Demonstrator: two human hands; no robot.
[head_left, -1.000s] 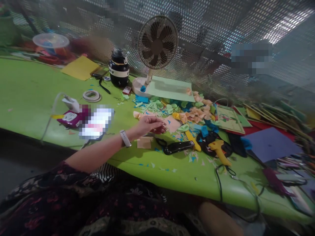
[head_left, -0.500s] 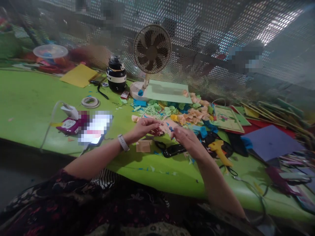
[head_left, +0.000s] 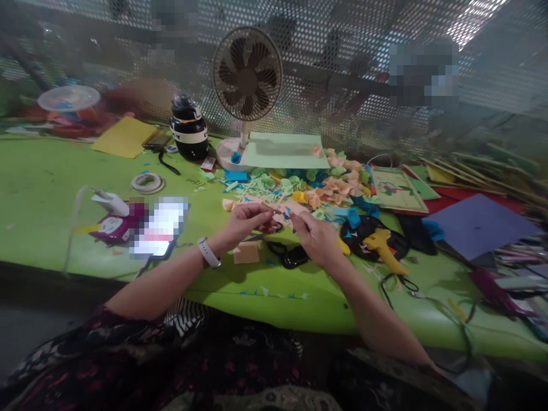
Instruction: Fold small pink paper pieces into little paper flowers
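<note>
My left hand [head_left: 249, 222], with a pale watch strap on the wrist, is closed in a pinch over the table. My right hand [head_left: 315, 235] faces it, thumb and fingers pressed together. Something thin and small shows between the fingertips of both hands, too small to name. Behind the fingers lie peach paper [head_left: 299, 206] and blue scraps. Below my left hand is a small square of peach paper [head_left: 247, 253]. Beneath my right hand rests a black oblong object [head_left: 295, 257], partly covered by the hand.
A yellow glue gun [head_left: 385, 251] lies on a black round plate at right. Curled paper petals [head_left: 338, 191] heap up before a fan [head_left: 247, 74]. A lit phone [head_left: 159, 228], tape roll [head_left: 148, 182] and black jar [head_left: 188, 131] stand left. Purple paper [head_left: 479, 225] lies right.
My hands have come slightly closer together, and the right hand has turned, with its fingers more curled. The whole view has shifted a little.
</note>
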